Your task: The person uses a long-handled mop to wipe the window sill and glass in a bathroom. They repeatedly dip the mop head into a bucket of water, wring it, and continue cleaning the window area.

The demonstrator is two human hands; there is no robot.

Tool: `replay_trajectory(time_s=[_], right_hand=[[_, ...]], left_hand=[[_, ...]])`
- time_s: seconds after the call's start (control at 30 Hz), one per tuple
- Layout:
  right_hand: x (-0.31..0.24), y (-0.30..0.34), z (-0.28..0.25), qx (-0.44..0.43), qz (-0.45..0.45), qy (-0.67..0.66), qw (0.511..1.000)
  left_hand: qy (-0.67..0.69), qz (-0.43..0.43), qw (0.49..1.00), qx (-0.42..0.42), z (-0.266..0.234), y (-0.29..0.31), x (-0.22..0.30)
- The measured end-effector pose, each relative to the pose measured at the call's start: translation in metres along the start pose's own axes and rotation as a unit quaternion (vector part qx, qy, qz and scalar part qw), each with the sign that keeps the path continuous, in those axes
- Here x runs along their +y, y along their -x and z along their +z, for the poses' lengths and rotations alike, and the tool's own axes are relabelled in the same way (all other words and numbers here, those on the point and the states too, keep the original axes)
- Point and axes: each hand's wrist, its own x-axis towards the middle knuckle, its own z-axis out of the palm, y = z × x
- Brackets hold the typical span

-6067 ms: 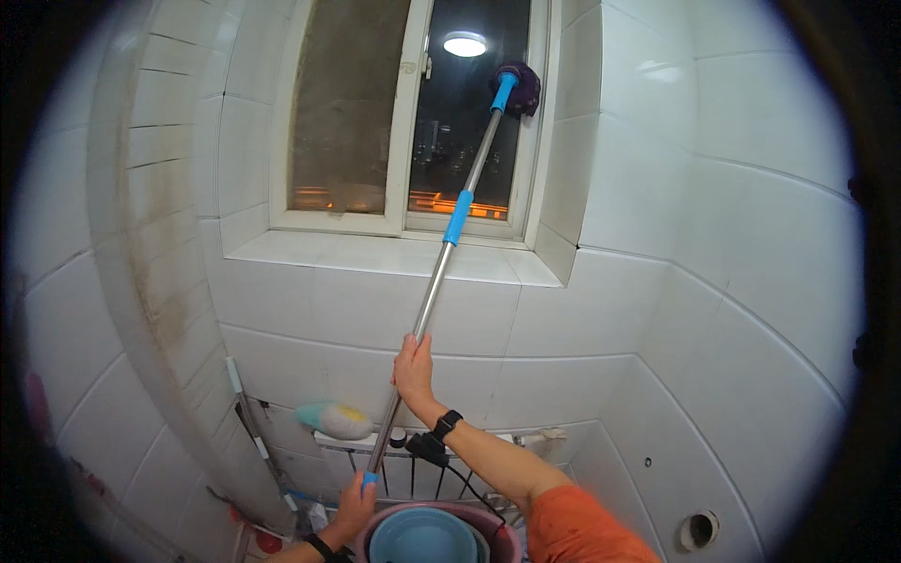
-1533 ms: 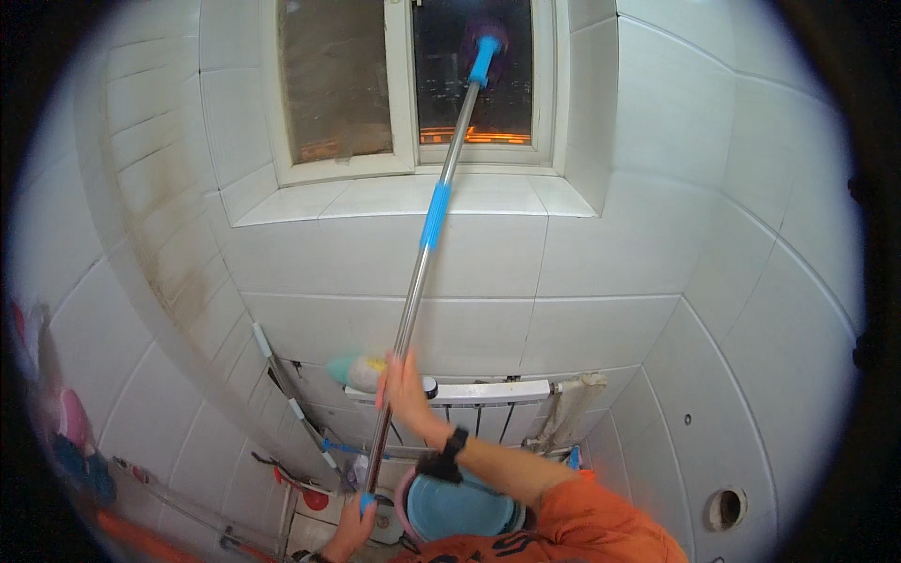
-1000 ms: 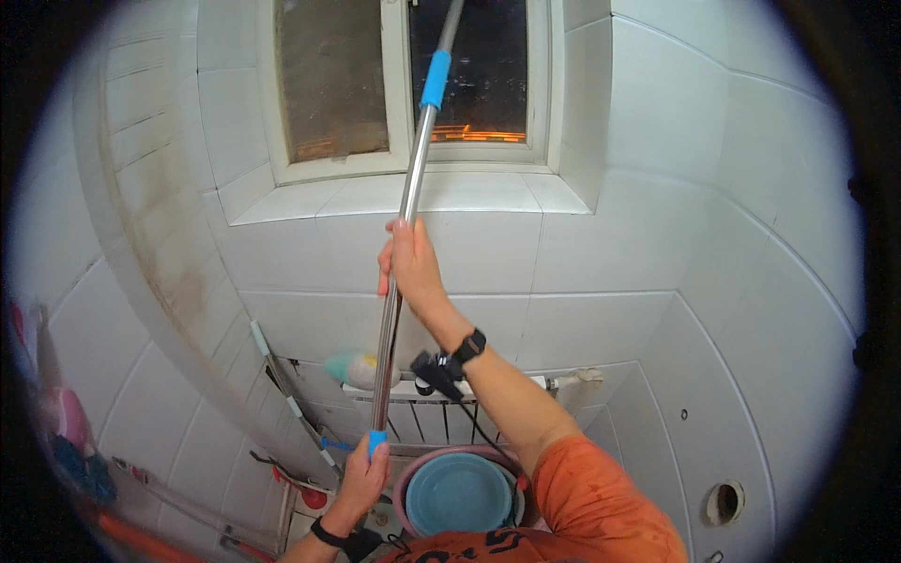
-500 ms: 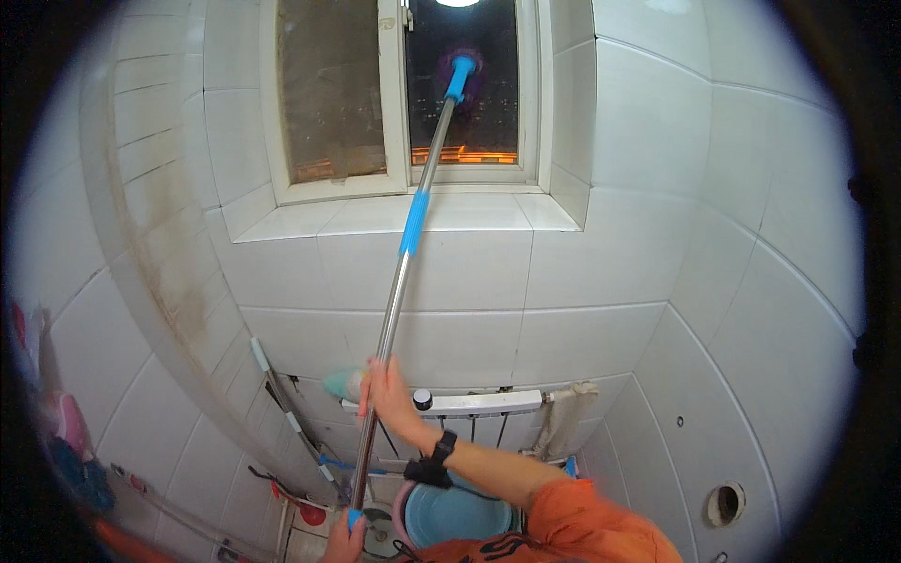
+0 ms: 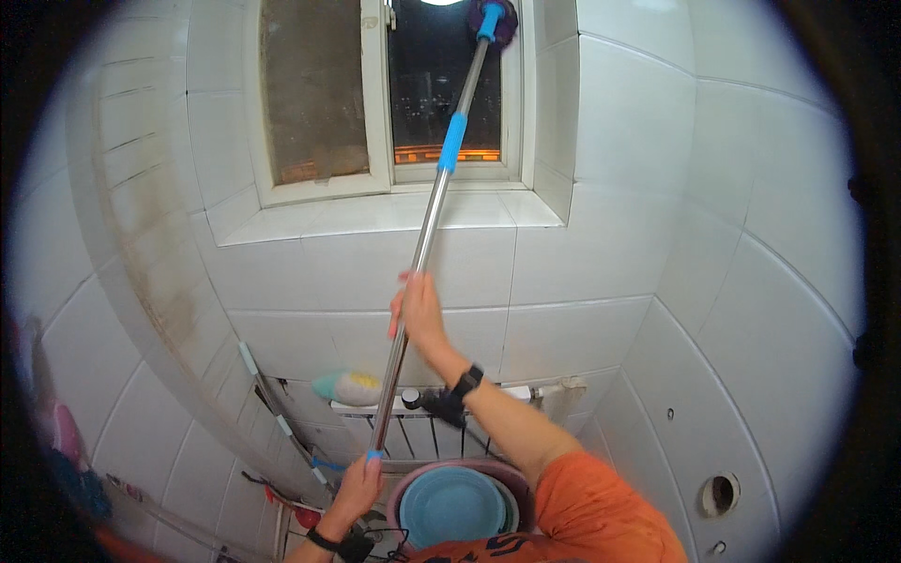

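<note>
A long-handled mop (image 5: 432,220) with a metal pole slants up from me to the window (image 5: 377,131). Its dark purple fluffy head (image 5: 508,28) is at the upper right of the right-hand pane, over the frame's edge. A blue joint and a blue ribbed sleeve (image 5: 452,143) sit on the pole. My right hand (image 5: 419,314) is wrapped round the middle of the pole, just in front of the tiled wall. Lower down, my left hand (image 5: 359,486) grips the pole's bottom end by its blue cap. Both wrists wear black straps.
Below the window runs a tiled sill (image 5: 375,216). A white radiator (image 5: 497,399) carries a green-and-yellow object (image 5: 349,388). Nested basins (image 5: 452,507) stand below it. Another pole (image 5: 282,422) leans at the left wall. A round pipe opening (image 5: 720,494) is in the right wall.
The mop head has moved up and right, from the dark pane to its upper right edge. Both hands have risen with the pole, and the view has shifted slightly.
</note>
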Motion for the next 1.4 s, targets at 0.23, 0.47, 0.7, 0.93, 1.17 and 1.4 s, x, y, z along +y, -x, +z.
replay_trajectory(time_s=[0.23,0.47,0.7,0.93,1.17,1.4], right_hand=[[0.081,0.142,0.045,-0.020,0.120,-0.062,0.991],[0.059,0.113,0.038,0.015,0.037,-0.059,0.997],[-0.001,-0.002,0.021,0.018,-0.037,-0.048,0.998],[-0.096,-0.126,0.017,-0.012,-0.147,-0.011,0.989],[-0.184,-0.183,0.034,0.049,-0.170,0.063,0.982],[-0.137,-0.182,0.027,0.072,-0.134,0.168,0.974]], left_hand=[[-0.067,0.027,0.997,0.015,-0.035,0.113,-0.126],[0.005,-0.018,1.000,0.017,-0.016,0.092,-0.112],[-0.068,0.083,0.989,0.098,-0.016,-0.008,-0.025],[-0.092,0.247,0.941,0.214,-0.032,-0.086,0.129],[-0.139,0.321,0.898,0.266,-0.064,-0.176,0.272],[-0.079,0.287,0.939,0.173,-0.057,-0.152,0.186]])
